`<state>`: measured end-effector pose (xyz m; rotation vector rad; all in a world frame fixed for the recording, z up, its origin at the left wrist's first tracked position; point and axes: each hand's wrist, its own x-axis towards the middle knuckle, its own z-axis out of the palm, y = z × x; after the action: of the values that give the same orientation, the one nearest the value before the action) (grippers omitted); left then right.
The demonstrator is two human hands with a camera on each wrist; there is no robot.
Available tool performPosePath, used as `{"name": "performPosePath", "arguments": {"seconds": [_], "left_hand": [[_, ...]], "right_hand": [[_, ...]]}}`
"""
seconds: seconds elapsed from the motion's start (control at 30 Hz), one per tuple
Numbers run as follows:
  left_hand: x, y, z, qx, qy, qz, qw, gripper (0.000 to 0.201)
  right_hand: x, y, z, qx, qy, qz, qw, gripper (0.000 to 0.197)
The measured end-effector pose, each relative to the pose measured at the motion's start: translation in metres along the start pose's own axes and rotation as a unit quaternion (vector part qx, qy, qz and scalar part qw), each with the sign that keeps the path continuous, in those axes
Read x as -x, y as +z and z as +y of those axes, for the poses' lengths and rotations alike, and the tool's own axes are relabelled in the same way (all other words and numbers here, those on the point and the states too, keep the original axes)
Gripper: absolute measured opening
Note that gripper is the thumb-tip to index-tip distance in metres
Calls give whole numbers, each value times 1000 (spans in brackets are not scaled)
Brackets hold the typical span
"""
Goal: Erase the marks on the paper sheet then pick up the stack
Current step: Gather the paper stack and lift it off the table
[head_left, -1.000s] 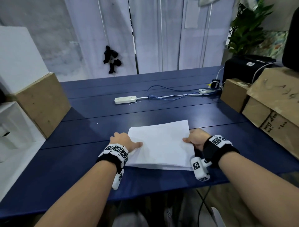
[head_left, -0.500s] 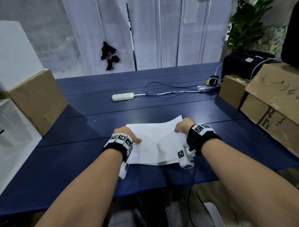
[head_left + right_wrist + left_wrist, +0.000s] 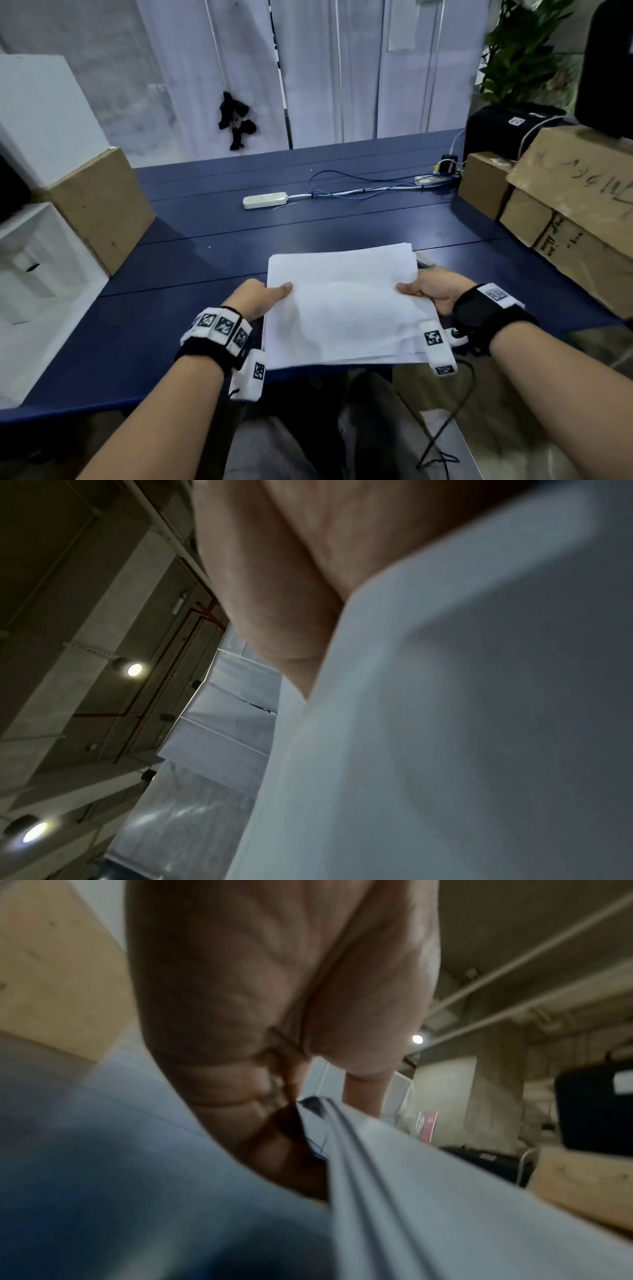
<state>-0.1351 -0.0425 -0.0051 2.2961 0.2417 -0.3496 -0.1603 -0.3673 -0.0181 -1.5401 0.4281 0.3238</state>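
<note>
A stack of white paper sheets (image 3: pixel 342 305) is held up off the blue table (image 3: pixel 205 260), near its front edge. My left hand (image 3: pixel 263 296) grips the stack's left edge, thumb on top. My right hand (image 3: pixel 428 291) grips the right edge the same way. The top sheet looks blank. In the left wrist view the stack's layered edge (image 3: pixel 377 1191) runs past my palm (image 3: pixel 257 988). The right wrist view shows the paper (image 3: pixel 445 723) from close up against my palm (image 3: pixel 281 588). The fingers under the stack are hidden.
Cardboard boxes (image 3: pixel 565 219) crowd the table's right side and another box (image 3: pixel 99 209) stands at the left. A white power strip (image 3: pixel 265 199) with cables lies toward the back. A black case (image 3: pixel 503 130) and a plant sit at the far right.
The stack lay flat on the table a second ago with both hands at its sides. Both hands gathered it and lifted it toward me, squared up.
</note>
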Motion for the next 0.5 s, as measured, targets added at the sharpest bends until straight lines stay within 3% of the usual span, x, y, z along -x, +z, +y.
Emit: {"name": "performPosePath", "arguments": {"seconds": [0.13, 0.2, 0.3, 0.33, 0.4, 0.47, 0.5], "left_hand": [[54, 18, -18, 165, 34, -65, 984, 22], [80, 28, -24, 174, 42, -97, 979, 19], [110, 53, -33, 188, 52, -151, 969, 21], [116, 63, -35, 192, 54, -167, 965, 21], [121, 91, -42, 188, 43, -189, 963, 20], [120, 121, -50, 194, 24, -209, 958, 18], [118, 134, -53, 194, 9, -211, 958, 17]], "right_hand": [[52, -23, 24, -5, 20, -55, 998, 23], [69, -43, 43, 31, 29, -90, 995, 24], [87, -74, 80, 53, 63, -146, 986, 45], [96, -79, 88, 61, 83, -157, 982, 43], [102, -92, 110, 60, 102, -147, 982, 8], [96, -104, 135, 73, 115, -105, 985, 40], [94, -107, 146, 78, 127, -88, 985, 44]]}}
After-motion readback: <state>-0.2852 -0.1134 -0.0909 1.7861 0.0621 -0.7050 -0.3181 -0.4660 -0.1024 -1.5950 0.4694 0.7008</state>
